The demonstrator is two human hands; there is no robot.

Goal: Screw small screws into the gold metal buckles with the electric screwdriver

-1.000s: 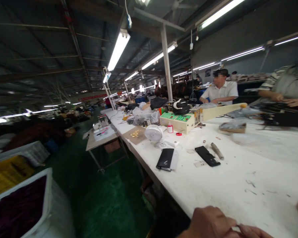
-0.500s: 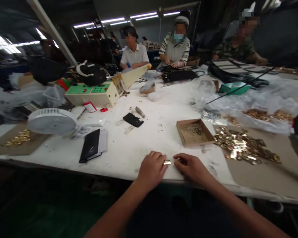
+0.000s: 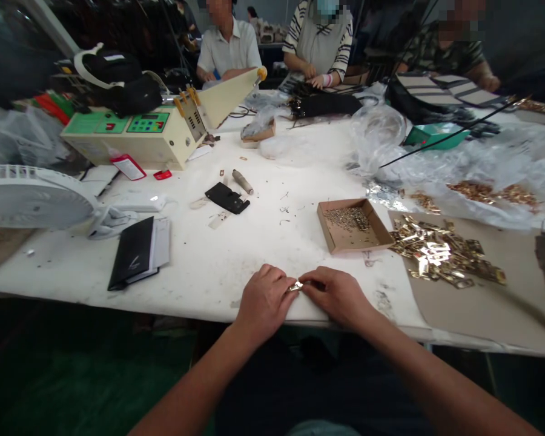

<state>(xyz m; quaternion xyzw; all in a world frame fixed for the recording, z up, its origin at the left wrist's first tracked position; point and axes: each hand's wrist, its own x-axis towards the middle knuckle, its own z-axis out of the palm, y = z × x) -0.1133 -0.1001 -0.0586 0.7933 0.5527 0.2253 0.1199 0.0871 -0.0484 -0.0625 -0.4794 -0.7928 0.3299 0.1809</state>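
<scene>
My left hand (image 3: 264, 300) pinches a small shiny gold metal fitting (image 3: 295, 286) between thumb and fingers, just above the front of the white table (image 3: 218, 254). At the fitting's right end are the closed fingertips of my right hand (image 3: 338, 293). Whether they grip the fitting itself or some tiny part is too small to tell. Beyond my right hand stands a shallow cardboard box (image 3: 355, 241) with many tiny metal pieces in it. Right of the box, a pile of gold metal fittings (image 3: 440, 251) lies on a brown board (image 3: 454, 309).
A black notebook (image 3: 131, 251) and a white fan (image 3: 36, 197) are on the left. Behind them stands a cream machine with green panels (image 3: 131, 136). A black flat piece (image 3: 227, 198) lies mid-table. Plastic bags (image 3: 490, 163) cover the back right. Several co-workers sit across the table.
My right hand has moved left, and its fingertips now meet the fitting in my left hand. The view has tilted down and come closer to the table.
</scene>
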